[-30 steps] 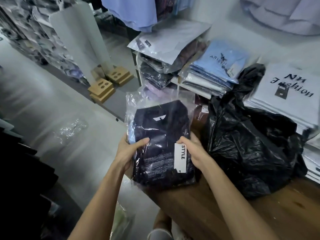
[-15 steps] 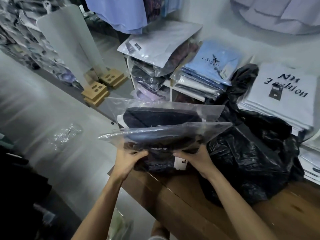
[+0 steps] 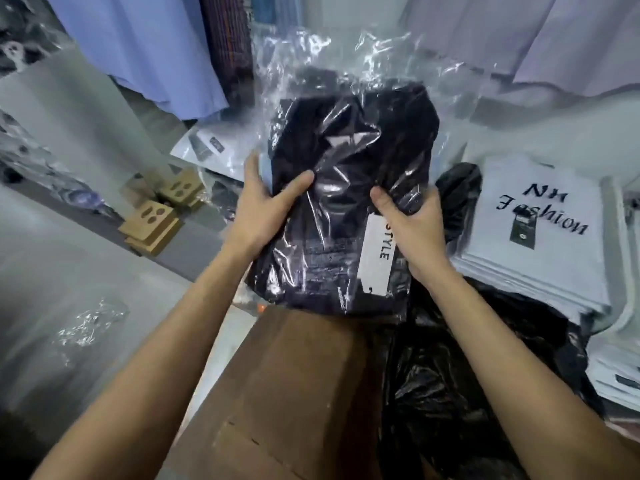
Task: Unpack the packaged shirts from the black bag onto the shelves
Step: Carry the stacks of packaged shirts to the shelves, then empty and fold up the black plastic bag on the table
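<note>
Left hand (image 3: 258, 211) thumb on top, fingers curled round the left edge of the dark navy folded shirt in a clear crinkled plastic package (image 3: 346, 202). Right hand (image 3: 410, 226) thumb pressed on the front, fingers wrapped round the right edge. Both grip it firmly. Package held up in the air, front toward the camera, above the brown wooden counter (image 3: 294, 393). White rectangular label printed STYLE (image 3: 377, 258) on the lower right of the package, just beside the right hand, partly under its thumb. Loose plastic flap sticks up past the shirt's top.

Crumpled black plastic bag (image 3: 450, 393) sits on the counter, below and right of the package. Stack of white packaged shirts printed NH Fashion (image 3: 540, 220) right of it. Two tan wooden blocks with oval cutouts (image 3: 162, 213) on the grey ledge at left. Light blue hanging shirts (image 3: 145, 46) top left. Small crumpled clear plastic scrap (image 3: 90, 320) on the floor, lower left.
</note>
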Tool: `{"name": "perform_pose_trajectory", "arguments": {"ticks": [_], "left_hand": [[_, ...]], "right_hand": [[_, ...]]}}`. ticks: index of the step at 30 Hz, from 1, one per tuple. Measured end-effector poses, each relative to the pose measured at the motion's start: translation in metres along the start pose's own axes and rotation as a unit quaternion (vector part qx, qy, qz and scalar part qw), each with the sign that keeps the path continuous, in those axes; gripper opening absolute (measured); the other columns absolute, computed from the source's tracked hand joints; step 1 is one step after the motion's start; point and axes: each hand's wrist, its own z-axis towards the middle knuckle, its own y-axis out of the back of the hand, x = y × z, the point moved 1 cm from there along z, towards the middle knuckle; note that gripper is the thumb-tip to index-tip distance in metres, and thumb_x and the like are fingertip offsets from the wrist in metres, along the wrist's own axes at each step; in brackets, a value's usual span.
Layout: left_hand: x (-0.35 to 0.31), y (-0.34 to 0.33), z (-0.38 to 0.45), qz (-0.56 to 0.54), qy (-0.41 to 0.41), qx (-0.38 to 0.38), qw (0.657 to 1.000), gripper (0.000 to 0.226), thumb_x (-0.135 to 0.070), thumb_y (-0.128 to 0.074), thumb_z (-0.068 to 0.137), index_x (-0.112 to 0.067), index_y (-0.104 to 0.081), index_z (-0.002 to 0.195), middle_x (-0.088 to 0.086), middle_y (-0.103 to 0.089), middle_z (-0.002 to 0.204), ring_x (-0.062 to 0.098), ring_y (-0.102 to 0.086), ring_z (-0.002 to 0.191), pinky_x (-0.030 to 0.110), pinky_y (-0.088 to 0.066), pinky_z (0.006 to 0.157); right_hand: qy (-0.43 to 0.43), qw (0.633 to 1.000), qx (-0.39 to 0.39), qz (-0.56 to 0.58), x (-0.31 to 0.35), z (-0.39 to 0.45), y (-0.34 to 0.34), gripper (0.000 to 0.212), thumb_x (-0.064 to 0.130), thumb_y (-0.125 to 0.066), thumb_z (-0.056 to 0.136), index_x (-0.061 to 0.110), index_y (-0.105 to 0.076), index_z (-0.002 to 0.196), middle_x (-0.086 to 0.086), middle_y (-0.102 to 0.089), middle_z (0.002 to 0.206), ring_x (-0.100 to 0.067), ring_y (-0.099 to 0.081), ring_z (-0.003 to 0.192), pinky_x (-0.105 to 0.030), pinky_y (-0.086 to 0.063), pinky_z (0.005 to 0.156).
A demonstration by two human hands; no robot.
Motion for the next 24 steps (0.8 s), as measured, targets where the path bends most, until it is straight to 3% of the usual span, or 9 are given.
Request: {"name": "perform_pose_trajectory", "arguments": {"ticks": [4, 6, 9, 11, 14, 17, 19, 22, 24], "left_hand": [[-0.033, -0.056, 0.117, 0.058, -0.062, 0.04, 0.996, 0.108, -0.041, -0.081, 0.082, -0.036, -0.01, 0.163, -0.015, -0.046, 0.149, 0.011, -0.059, 0.125, 0.036, -0.048, 0.111], [-0.032, -0.079, 0.159, 0.105, -0.054, 0.067, 0.991, 0.105, -0.043, -0.079, 0.083, -0.039, -0.012, 0.163, -0.007, -0.046, 0.155, 0.011, -0.054, 0.13, 0.029, -0.045, 0.111], [-0.008, -0.106, 0.194, 0.113, -0.014, 0.154, 0.982, 0.107, -0.058, -0.086, 0.072, -0.044, -0.024, 0.159, -0.014, -0.062, 0.14, 0.014, -0.065, 0.123, 0.033, -0.052, 0.107], [0.015, -0.119, 0.201, 0.17, 0.028, 0.201, 0.964, 0.116, -0.073, -0.082, 0.067, -0.044, -0.02, 0.161, -0.012, -0.046, 0.157, 0.015, -0.052, 0.139, 0.032, -0.042, 0.115], [0.03, -0.129, 0.205, 0.239, 0.065, 0.204, 0.947, 0.118, -0.088, -0.069, 0.065, -0.046, -0.014, 0.161, -0.012, -0.022, 0.169, 0.02, -0.035, 0.15, 0.033, -0.03, 0.12], [0.024, -0.125, 0.208, 0.287, 0.051, 0.201, 0.935, 0.124, -0.095, -0.064, 0.059, -0.046, -0.013, 0.161, -0.007, -0.021, 0.17, 0.023, -0.035, 0.151, 0.038, -0.03, 0.123], [0.016, -0.123, 0.209, 0.297, 0.038, 0.202, 0.932, 0.122, -0.091, -0.067, 0.062, -0.042, -0.016, 0.162, -0.007, -0.02, 0.17, 0.021, -0.034, 0.151, 0.036, -0.028, 0.123], [0.009, -0.119, 0.203, 0.268, 0.023, 0.195, 0.943, 0.11, -0.075, -0.076, 0.07, -0.037, -0.026, 0.161, -0.007, -0.036, 0.164, 0.017, -0.044, 0.144, 0.031, -0.033, 0.12], [0.009, -0.111, 0.193, 0.286, 0.028, 0.17, 0.943, 0.11, -0.083, -0.073, 0.064, -0.045, -0.028, 0.158, -0.002, -0.044, 0.16, 0.023, -0.048, 0.141, 0.035, -0.036, 0.119]], "right_hand": [[-0.043, 0.997, -0.059, -0.03, 0.021, 0.103, 0.017, 0.106, 0.07, -0.074, 0.078, 0.02, -0.024, 0.155, 0.013, -0.049, 0.143, -0.008, -0.048, 0.133, -0.026, -0.038, 0.108], [-0.056, 0.997, -0.041, -0.042, 0.019, 0.143, 0.025, 0.118, 0.079, -0.07, 0.074, 0.029, -0.007, 0.16, 0.003, -0.038, 0.16, -0.018, -0.041, 0.145, -0.033, -0.034, 0.115], [-0.07, 0.993, 0.026, -0.095, 0.003, 0.173, 0.03, 0.125, 0.061, -0.077, 0.081, 0.033, 0.015, 0.161, 0.002, -0.01, 0.172, -0.018, -0.018, 0.155, -0.033, -0.026, 0.115], [-0.081, 0.989, 0.033, -0.115, -0.016, 0.182, 0.033, 0.129, 0.049, -0.083, 0.081, 0.032, 0.016, 0.161, 0.001, -0.008, 0.172, -0.016, -0.017, 0.154, -0.024, -0.025, 0.112], [-0.061, 0.991, 0.011, -0.121, -0.037, 0.187, 0.033, 0.12, 0.046, -0.085, 0.08, 0.03, -0.001, 0.164, 0.005, -0.023, 0.168, -0.006, -0.032, 0.143, -0.017, -0.03, 0.112], [-0.064, 0.99, 0.002, -0.122, -0.037, 0.187, 0.033, 0.116, 0.05, -0.086, 0.078, 0.027, -0.012, 0.163, 0.005, -0.036, 0.162, -0.004, -0.04, 0.135, -0.016, -0.037, 0.106], [-0.083, 0.992, 0.005, -0.098, -0.036, 0.186, 0.038, 0.127, 0.056, -0.089, 0.069, 0.027, -0.009, 0.163, 0.004, -0.038, 0.16, -0.008, -0.045, 0.136, -0.025, -0.04, 0.114], [-0.124, 0.99, 0.027, -0.065, -0.04, 0.179, 0.048, 0.139, 0.047, -0.095, 0.063, 0.029, 0.001, 0.163, -0.002, -0.036, 0.163, -0.017, -0.05, 0.138, -0.04, -0.043, 0.115], [-0.138, 0.988, 0.041, -0.056, -0.04, 0.17, 0.052, 0.139, 0.04, -0.094, 0.066, 0.026, 0.005, 0.163, -0.002, -0.035, 0.163, -0.019, -0.053, 0.136, -0.042, -0.044, 0.115]]}}
